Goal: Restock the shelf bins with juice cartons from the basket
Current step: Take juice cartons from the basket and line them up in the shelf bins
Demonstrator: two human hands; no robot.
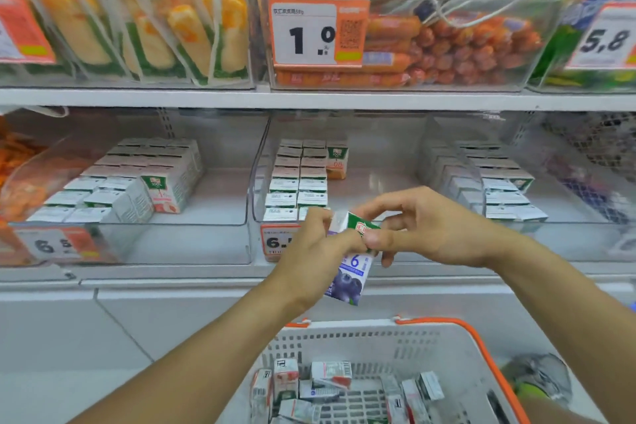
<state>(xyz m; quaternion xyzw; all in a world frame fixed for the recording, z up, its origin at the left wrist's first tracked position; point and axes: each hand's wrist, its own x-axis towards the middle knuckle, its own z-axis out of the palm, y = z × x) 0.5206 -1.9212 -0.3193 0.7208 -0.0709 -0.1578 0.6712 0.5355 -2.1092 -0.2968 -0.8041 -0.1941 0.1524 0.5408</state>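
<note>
Item: blueberry juice carton (351, 272), white with a green top and a purple berry picture. It is being held upright in the air, in front of the middle bin (378, 182) and above the basket (344, 337).

Left hand (320, 251): fingers are curling round the carton's left side, pinching near its top.

Right hand (423, 227): thumb and forefinger are pinching the carton's green top; the other fingers are curling loosely behind.

Middle bin: clear plastic, holding two full rows of cartons on its left, one orange-fronted carton behind them, bare floor on its right.

Left bin (223, 203) and right bin (568, 189): each is holding rows of cartons.

Basket: grey with an orange rim, holding loose cartons (330, 373) lying at mixed angles.

Upper shelf: sausages (464, 48) behind a price tag (309, 31).
</note>
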